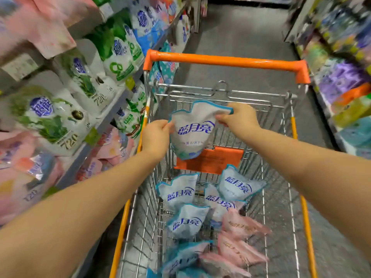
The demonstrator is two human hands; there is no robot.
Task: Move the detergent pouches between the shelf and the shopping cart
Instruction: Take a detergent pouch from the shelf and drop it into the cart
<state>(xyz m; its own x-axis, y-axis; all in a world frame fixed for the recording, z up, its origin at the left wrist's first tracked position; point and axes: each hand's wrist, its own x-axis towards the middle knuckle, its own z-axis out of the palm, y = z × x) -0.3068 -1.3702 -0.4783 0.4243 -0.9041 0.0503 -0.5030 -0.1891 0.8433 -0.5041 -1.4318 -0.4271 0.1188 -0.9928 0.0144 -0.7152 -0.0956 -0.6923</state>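
Fingers (166,125) of my left hand (155,137) are curled and pinch the left side edge of a white and blue soft plastic detergent pouch with a teal rim (192,131). Fingers of my right hand (240,119) are curled over its top right corner, gripping. Both hands are closed on it, nothing else held.

The pouch hangs upright in the air, blue lettering facing me, over the handle end of the silver wire shopping cart (305,217). It is nearer the cart's left rim than the right and clear of the basket floor. Behind its lower half is an orange plastic seat flap (218,159); I can't tell if they touch. The orange cart handle (224,60) runs across beyond the hands.

Down in the basket, four matching white and blue pouches (177,192) lie loose around the middle, overlapping. Toward the near right, two pink pouches (243,225) lie flat, side by side. The near end of the basket holds more teal-edged and pink pouches, too blurred to count.

The cart's left rim sits just beside the grey store shelf (104,115). Green and white pouches (54,119) stand in rows on it, with pink shelf pouches (112,147) below. Blurred coloured packs (345,77) fill shelving on the right, across the dark grey aisle floor (241,33).
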